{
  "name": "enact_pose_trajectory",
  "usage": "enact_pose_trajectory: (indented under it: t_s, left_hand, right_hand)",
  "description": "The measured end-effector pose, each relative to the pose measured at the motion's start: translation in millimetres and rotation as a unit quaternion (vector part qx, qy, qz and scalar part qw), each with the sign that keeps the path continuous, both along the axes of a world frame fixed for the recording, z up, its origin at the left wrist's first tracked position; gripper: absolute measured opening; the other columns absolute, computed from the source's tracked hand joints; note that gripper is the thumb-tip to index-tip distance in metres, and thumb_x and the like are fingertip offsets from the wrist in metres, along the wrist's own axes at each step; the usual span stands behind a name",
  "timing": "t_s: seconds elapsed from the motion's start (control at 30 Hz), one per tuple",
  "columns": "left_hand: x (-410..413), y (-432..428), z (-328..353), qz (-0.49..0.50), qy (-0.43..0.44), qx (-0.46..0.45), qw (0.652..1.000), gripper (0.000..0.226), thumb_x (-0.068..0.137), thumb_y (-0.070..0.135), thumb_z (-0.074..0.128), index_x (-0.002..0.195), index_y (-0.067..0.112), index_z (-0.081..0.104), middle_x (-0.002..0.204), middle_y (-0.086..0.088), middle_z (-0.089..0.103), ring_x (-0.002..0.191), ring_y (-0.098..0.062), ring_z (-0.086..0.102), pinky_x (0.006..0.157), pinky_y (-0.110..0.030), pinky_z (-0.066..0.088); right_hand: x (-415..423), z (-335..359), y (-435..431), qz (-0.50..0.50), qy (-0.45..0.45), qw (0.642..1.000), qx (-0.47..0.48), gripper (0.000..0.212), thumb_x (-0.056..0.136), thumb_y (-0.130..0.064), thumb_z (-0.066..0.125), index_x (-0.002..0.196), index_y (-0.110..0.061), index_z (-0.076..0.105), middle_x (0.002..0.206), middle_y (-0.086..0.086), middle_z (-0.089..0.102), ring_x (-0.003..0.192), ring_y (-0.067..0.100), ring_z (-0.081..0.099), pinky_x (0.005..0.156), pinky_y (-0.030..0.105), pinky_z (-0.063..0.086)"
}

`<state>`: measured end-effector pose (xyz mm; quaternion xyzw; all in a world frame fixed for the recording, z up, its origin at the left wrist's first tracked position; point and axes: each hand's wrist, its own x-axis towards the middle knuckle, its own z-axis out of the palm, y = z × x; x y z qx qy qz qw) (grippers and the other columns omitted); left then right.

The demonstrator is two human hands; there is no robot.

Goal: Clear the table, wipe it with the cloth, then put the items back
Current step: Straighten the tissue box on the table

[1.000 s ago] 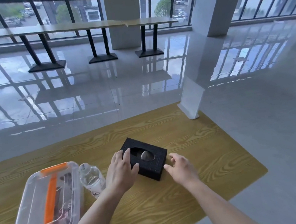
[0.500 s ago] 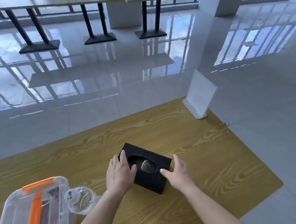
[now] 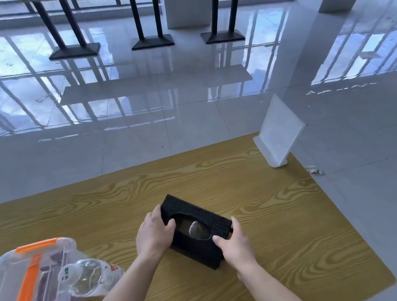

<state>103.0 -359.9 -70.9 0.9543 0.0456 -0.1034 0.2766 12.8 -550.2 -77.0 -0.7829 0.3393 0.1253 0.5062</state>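
Two hands: both of mine are on the black tissue box (image 3: 199,233), one at each short end.
Left hand (image 3: 153,236): grip pressed against the box's left end, fingers wrapped over the upper edge, thumb lying on the top face beside the oval opening.
Right hand (image 3: 235,243): grip pressed against the box's right end, thumb on the near top edge, fingers curled round the far corner.
Reason for hold: squeezing from opposite ends keeps the box level and leaves the opening uncovered; I judge this suits a lift off the table (image 3: 273,216).
Arm pose: both forearms reach forward from the near edge and converge on the box, wrists roughly straight, palms facing each other.
Box location: on the table, skewed to its edges; whether its base is touching the surface I cannot tell.
Water bottle (image 3: 90,277): left of the box, near my left forearm, lying tilted against the clear storage bin (image 3: 31,290).
Storage bin: further left of the box, orange latches, lid on.
Sign holder (image 3: 278,134): well beyond the box, at the far right table corner, upright.
Cloth: not visible.
Task stage, my judgement: clearing phase; three items remain besides the box.
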Motion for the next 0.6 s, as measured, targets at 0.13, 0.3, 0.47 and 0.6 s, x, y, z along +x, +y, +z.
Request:
enact_pose_trajectory:
  t_s: [0.13,0.3,0.47,0.6]
  left_hand:
    - [-1,-23,2,-0.007,-0.005,-0.011,1.0,0.018,0.088,0.04,0.055,0.104,0.031,0.051,0.092,0.007,0.057,0.081,-0.017,0.057,0.062,-0.032,0.043]
    - [7,-57,4,-0.018,-0.006,-0.028,0.999,0.014,0.087,0.038,0.054,0.097,0.03,0.051,0.088,0.008,0.057,0.075,-0.013,0.057,0.059,-0.032,0.044]
    - [20,-91,7,-0.024,-0.003,-0.029,0.999,0.014,0.088,0.037,0.054,0.095,0.026,0.05,0.087,0.007,0.056,0.074,-0.014,0.056,0.06,-0.032,0.044]
    - [31,-113,8,-0.029,0.001,-0.035,0.999,0.008,0.088,0.034,0.053,0.089,0.027,0.048,0.086,0.006,0.057,0.073,-0.013,0.055,0.06,-0.032,0.043]
  right_hand:
    - [8,4,-29,0.003,0.007,1.0,-0.013,0.082,0.087,-0.03,0.072,0.155,-0.024,0.025,0.141,0.0,0.053,0.127,0.023,0.052,0.104,0.042,0.046]
    - [25,14,-73,0.003,0.01,1.0,-0.018,0.08,0.082,-0.031,0.073,0.15,-0.029,0.032,0.131,-0.006,0.056,0.118,0.018,0.057,0.099,0.042,0.051]
    - [42,19,-109,0.004,0.0,1.0,-0.012,0.077,0.08,-0.027,0.074,0.147,-0.029,0.037,0.123,-0.009,0.059,0.108,0.015,0.061,0.093,0.038,0.055]
    - [57,15,-134,0.002,0.005,1.0,-0.007,0.071,0.078,-0.025,0.074,0.142,-0.029,0.043,0.116,-0.011,0.062,0.101,0.013,0.063,0.088,0.04,0.058]
